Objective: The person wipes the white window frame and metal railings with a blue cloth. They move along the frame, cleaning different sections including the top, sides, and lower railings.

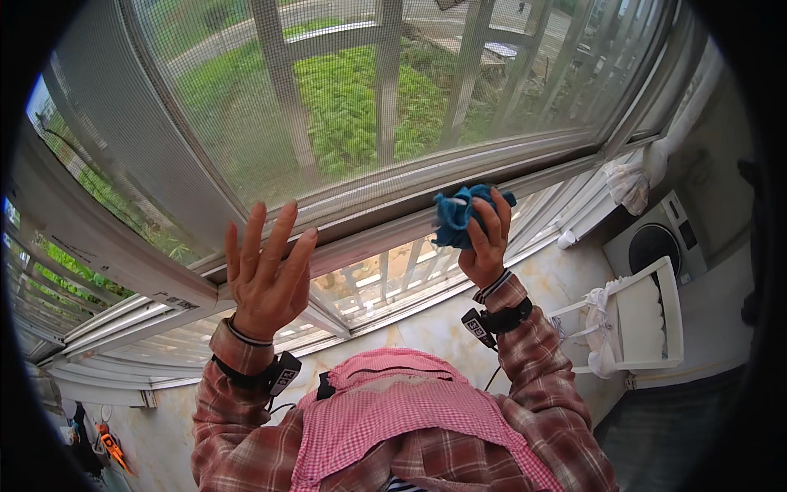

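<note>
In my right hand (486, 249) is a crumpled blue cloth (458, 215), bunched against the rail of the window frame (393, 227). My left hand (270, 277) is raised with its fingers spread, at the lower left corner of the screened window. It holds nothing; whether its fingertips touch the frame I cannot tell. A mesh insect screen (233, 123) fills the sash in front of me, with a dark track running along below it. Each of my wrists carries a strapped device with a printed code.
To the right stand a white chair (639, 320) with cloth tied on it and a front-loading washing machine (658, 243). A white cloth bundle (627, 187) hangs beside the window. An orange tool (112, 449) lies at lower left. Metal bars (387, 80) and greenery are outside.
</note>
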The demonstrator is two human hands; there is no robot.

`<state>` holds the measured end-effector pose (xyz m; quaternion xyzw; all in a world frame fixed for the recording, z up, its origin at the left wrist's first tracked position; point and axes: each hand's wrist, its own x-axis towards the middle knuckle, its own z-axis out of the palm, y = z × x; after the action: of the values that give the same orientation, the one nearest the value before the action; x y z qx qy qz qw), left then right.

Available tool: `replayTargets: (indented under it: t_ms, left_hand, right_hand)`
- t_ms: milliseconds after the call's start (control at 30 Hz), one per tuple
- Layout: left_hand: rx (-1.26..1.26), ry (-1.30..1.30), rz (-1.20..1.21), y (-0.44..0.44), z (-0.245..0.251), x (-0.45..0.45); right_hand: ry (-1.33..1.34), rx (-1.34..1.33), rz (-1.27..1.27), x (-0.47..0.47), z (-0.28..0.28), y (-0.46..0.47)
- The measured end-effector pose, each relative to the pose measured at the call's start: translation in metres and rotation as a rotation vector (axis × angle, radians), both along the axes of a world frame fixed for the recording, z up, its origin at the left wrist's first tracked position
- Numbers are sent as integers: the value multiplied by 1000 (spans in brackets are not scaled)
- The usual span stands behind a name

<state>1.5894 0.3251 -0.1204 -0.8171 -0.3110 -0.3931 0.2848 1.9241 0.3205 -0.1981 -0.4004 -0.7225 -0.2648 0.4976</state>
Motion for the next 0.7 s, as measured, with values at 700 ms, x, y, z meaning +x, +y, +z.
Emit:
replayTargets:
  t_ms: [700]
  left_hand:
    - [-147,-42,-22,12,-10,151]
  right_hand:
    - [-56,34,91,43,39,28]
